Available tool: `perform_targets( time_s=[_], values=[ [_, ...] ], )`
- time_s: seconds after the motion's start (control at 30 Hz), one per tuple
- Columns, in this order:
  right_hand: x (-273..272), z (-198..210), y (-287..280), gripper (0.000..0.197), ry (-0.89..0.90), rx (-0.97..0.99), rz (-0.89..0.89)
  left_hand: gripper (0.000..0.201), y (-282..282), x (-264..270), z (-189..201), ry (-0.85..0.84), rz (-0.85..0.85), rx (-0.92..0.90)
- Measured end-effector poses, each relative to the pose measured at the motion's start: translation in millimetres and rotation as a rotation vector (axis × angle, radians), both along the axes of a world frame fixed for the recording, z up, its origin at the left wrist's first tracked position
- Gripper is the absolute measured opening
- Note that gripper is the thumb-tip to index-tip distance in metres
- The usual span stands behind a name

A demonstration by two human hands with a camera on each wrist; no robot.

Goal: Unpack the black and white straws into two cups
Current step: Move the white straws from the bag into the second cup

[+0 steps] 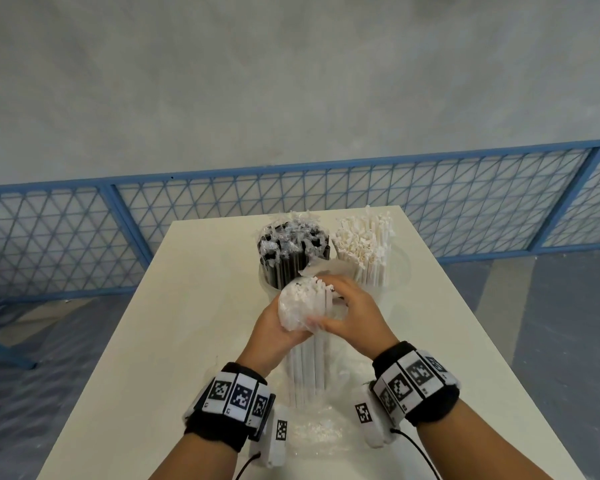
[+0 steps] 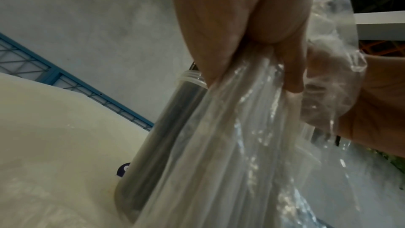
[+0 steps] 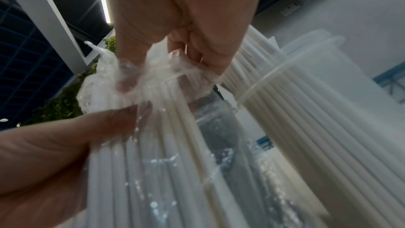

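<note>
A bundle of white straws (image 1: 305, 362) in a clear plastic bag (image 2: 219, 145) stands upright at the table's middle. My left hand (image 1: 284, 323) grips its top from the left, fingers curled round the bag (image 2: 293, 79). My right hand (image 1: 329, 306) pinches the crumpled plastic at the top (image 3: 153, 75) from the right, where straw ends poke out. Behind stand two clear cups: the left one holds black straws (image 1: 291, 251) with wrappers on their tips, the right one holds white straws (image 1: 364, 244). The white straws' cup (image 3: 317, 110) shows close in the right wrist view.
Loose clear plastic (image 1: 319, 434) lies on the white table (image 1: 160, 341) near the front edge, between my wrists. A blue mesh fence (image 1: 84, 237) runs behind the table. The floor drops away on both sides.
</note>
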State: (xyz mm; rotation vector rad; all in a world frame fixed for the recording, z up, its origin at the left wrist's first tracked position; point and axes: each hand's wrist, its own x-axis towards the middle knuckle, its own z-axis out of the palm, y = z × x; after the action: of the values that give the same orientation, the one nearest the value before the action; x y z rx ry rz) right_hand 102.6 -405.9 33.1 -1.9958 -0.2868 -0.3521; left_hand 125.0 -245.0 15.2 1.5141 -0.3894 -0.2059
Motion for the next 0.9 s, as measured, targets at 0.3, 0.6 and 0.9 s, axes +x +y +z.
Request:
perform_targets(
  time_s=[0.3,0.6,0.9],
  values=[
    [-0.8,3.1,12.7,0.044,0.072,0.077,-0.022,0.066,-0.7,-2.4,0.3,-0.005,0.012,0.039],
    [-5.9,9.0,15.0,0.016,0.043,0.387,-0.09,0.037,3.5,1.8,-5.6,0.027,0.101,0.076],
    [-3.2,42.7,6.4,0.025,-0.058,0.54,-0.167,0.052,0.4,3.6,-5.5,0.028,0.003,0.07]
  ],
)
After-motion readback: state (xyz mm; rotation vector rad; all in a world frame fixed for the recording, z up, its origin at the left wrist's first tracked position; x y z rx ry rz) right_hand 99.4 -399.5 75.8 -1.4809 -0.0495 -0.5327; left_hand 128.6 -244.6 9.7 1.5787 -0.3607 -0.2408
